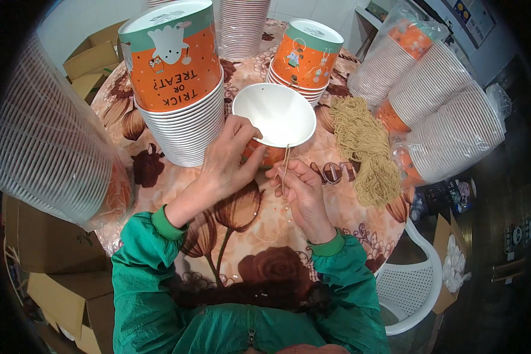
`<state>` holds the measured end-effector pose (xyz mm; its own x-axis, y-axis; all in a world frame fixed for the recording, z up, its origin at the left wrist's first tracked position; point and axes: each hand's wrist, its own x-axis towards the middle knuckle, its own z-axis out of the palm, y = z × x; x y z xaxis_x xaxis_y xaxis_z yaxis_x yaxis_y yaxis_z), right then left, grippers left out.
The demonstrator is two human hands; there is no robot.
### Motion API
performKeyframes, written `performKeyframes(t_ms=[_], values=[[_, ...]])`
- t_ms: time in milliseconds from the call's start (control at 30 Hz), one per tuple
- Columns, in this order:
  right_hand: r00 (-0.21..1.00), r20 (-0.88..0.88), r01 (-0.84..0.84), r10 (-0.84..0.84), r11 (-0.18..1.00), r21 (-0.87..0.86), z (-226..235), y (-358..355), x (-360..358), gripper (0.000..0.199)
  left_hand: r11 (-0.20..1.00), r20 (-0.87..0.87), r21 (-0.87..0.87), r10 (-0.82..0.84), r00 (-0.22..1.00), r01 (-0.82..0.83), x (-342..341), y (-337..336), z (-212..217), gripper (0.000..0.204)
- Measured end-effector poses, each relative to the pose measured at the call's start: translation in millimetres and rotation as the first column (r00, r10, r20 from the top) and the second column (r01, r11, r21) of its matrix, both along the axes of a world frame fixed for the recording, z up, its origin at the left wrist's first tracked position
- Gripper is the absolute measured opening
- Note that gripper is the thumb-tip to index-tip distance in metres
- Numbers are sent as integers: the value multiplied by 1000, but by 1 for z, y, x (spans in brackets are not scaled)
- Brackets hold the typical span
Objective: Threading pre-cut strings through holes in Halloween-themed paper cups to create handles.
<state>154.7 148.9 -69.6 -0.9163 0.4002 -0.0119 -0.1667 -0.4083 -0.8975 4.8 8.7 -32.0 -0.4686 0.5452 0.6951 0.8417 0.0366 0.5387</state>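
Head camera's view: one paper bucket, white inside and orange outside, sits tilted near the middle of the table, its open mouth facing up toward the person; from where I stand, I cannot tell whether its base touches the cloth. The person's left hand grasps the near left part of the rim, thumb against the outer wall. Just beside it, the right hand has its fingers pinched on a thin tan cord hanging from the near rim. A tan skein of yarn lies to the right. Behind the left hand rises a tall upturned stack of green-and-orange buckets; a shorter stack stands behind the bucket. Plastic-wrapped stacks lean along the right side. Flowered cloth covers the table, and a white chair stands at the lower right.
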Motion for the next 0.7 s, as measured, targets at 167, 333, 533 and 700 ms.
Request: performKeyframes(t_ms=[167, 333, 533, 700], values=[[1000, -5, 10, -10, 1000, 14, -3, 1, -3, 18, 996, -99, -41, -77, 992, 74, -30, 2, 3, 23], [1000, -2, 10, -10, 993, 121, -5, -3, -11, 16, 993, -32, 110, 37, 999, -33, -13, -2, 4, 22], [1000, -9, 27, -26, 958, 285, 0, -15, -21, 15, 989, 628, 104, -149, 764, 106, 22, -4, -22, 18], [997, 30, 57, -75, 917, 395, -5, -17, -20, 11, 985, 637, 105, -174, 751, 139, 28, 6, -30, 18]])
